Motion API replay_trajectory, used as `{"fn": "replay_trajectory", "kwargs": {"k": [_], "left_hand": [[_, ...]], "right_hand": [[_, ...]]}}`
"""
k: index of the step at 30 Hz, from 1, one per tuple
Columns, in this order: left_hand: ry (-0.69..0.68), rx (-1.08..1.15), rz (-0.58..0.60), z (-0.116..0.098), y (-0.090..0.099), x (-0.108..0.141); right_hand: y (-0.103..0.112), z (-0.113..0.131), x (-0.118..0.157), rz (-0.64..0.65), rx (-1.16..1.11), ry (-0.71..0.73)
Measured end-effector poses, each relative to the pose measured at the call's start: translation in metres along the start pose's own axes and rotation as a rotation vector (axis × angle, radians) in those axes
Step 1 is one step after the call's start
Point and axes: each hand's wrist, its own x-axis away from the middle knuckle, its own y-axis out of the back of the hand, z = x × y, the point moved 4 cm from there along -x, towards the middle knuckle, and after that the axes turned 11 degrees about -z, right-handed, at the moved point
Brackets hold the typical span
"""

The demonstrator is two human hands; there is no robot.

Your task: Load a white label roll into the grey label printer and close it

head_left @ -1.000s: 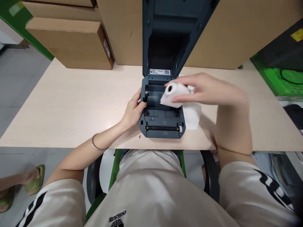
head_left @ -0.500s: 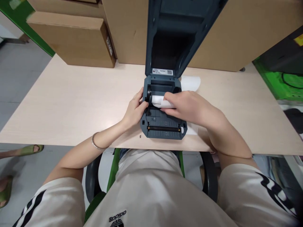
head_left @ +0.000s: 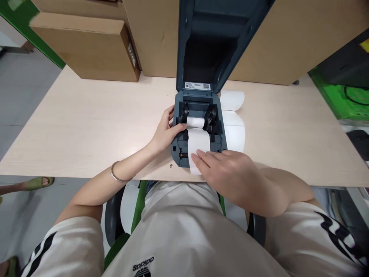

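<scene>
Roll (head_left: pixel 195 122) in printer (head_left: pixel 198 100) on tbl (head_left: pixel 115 115), loose paper (head_left: pixel 235 132) just R of it, box (head_left: pixel 86 54) behind & to L.

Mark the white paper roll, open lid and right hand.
White paper roll (head_left: pixel 195 122), head view: middle of its curved side.
Open lid (head_left: pixel 213 57), head view: inner face.
Right hand (head_left: pixel 226 171), head view: back of the hand.

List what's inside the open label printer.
A white paper roll, its strip running forward, and black roll holders. The strip and right hand cover most of the black roller.
</scene>
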Motion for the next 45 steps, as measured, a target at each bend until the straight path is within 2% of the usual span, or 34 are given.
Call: {"fn": "replay_trajectory", "kwargs": {"k": [4,9,11,13,15,17,21,24,28,31,35,39,45], "left_hand": [[-0.003,-0.033,-0.008,0.001,0.001,-0.001],[-0.030,-0.086,0.004,0.002,0.005,-0.002],[-0.110,-0.129,-0.028,-0.002,0.009,0.002],[-0.259,-0.210,-0.061,-0.011,0.014,0.008],[-0.405,-0.293,-0.040,-0.021,0.016,0.016],[-0.444,-0.338,0.005,-0.025,0.017,0.021],[-0.362,-0.306,0.066,-0.020,0.016,0.020],[-0.245,-0.229,0.035,-0.009,0.013,0.014],[-0.118,-0.105,0.027,0.003,0.007,0.008],[-0.058,-0.059,0.030,0.003,0.005,0.002],[-0.003,-0.116,-0.052,-0.003,0.007,-0.005],[-0.019,-0.175,-0.066,-0.005,0.007,-0.010],[-0.068,-0.127,-0.026,-0.005,0.005,-0.008]], "right_hand": [[0.004,-0.001,-0.002,-0.022,0.008,0.002],[0.010,-0.002,-0.001,0.042,0.004,0.039],[0.013,-0.002,0.001,0.072,-0.006,0.066],[0.018,-0.002,0.003,0.085,-0.028,0.096],[0.022,-0.002,0.006,0.092,-0.057,0.121],[0.023,-0.004,0.007,0.099,-0.073,0.136],[0.011,-0.012,0.004,0.072,-0.087,0.156],[-0.008,-0.017,0.004,0.000,-0.142,0.134],[-0.025,-0.016,0.009,0.024,-0.157,0.132],[-0.021,-0.015,0.008,0.014,-0.140,0.139],[-0.012,-0.017,0.003,0.008,-0.163,0.137],[-0.008,-0.019,0.002,0.004,-0.171,0.143],[-0.011,-0.019,0.006,0.046,-0.188,0.167]]}}
